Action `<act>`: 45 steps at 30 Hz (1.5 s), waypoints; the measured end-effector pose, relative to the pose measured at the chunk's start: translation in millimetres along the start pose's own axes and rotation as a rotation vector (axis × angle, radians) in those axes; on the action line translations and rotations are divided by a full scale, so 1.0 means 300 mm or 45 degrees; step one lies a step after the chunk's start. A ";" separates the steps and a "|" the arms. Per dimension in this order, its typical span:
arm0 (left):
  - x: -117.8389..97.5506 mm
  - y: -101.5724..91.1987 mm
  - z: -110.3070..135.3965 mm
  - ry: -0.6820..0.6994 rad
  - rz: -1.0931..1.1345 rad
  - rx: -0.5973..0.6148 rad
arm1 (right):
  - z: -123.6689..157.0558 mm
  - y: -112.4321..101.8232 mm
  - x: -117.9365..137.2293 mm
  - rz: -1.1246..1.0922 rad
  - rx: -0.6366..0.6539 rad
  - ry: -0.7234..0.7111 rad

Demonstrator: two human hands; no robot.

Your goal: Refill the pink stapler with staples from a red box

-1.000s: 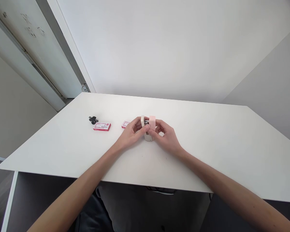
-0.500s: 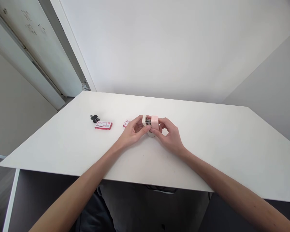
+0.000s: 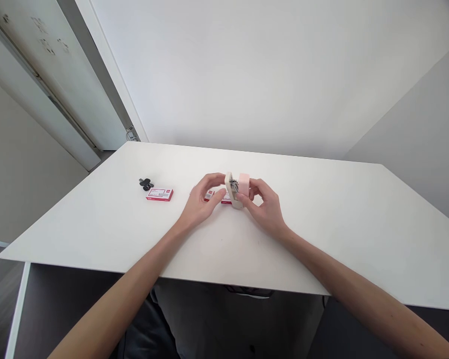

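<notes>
Over the white table (image 3: 322, 234), the left hand (image 3: 199, 203) and right hand (image 3: 266, 205) each pinched one opened stapler (image 3: 236, 189). At its 9 o'clock lay two red boxes, print unreadable: near box (image 3: 210, 195), far box (image 3: 159, 194); one black clip (image 3: 145, 184) at 10.

Shell of pink-and-cream plastic stapler (image 3: 239, 188): smooth, soft sheen. Between its opened halves: bare grey metal, shiny. Printed red-and-white cardboard box (image 3: 159, 194): smooth, faint gloss; second red-and-white cardboard box (image 3: 226, 200) alike. Small black clips (image 3: 145, 184): dark, finish too small to tell. Broad white tabletop (image 3: 322, 224): smooth, matt, even.
</notes>
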State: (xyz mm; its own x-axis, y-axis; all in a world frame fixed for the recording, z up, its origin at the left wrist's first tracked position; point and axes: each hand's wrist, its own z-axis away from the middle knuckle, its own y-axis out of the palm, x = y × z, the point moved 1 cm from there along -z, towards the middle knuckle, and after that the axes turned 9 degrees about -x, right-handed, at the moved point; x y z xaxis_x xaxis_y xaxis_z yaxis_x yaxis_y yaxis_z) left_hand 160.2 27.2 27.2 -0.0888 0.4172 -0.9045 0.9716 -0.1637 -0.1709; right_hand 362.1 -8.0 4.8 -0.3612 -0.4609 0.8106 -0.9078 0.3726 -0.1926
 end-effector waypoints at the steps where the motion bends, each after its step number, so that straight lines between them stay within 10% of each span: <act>1: 0.013 -0.004 -0.003 0.027 -0.125 -0.092 | -0.006 -0.004 -0.010 0.014 -0.043 0.016; 10: 0.120 -0.021 -0.017 0.054 -0.877 -0.329 | -0.071 -0.072 -0.093 0.129 -0.310 0.308; 29: 0.088 -0.017 0.005 -0.190 -0.766 0.018 | -0.089 -0.086 -0.134 0.314 -0.195 0.392; 45: 0.107 -0.005 0.013 0.180 -0.772 0.298 | -0.080 -0.075 -0.135 0.379 -0.085 0.321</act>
State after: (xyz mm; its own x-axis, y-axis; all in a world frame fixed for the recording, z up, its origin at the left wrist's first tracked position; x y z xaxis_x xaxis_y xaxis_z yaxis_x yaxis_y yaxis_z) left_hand 154.9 37.2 -3.1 -0.5597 0.6072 -0.5640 0.6839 -0.0459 -0.7281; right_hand 402.2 21.5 -10.4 -0.5350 -0.1155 0.8369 -0.7525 0.5155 -0.4099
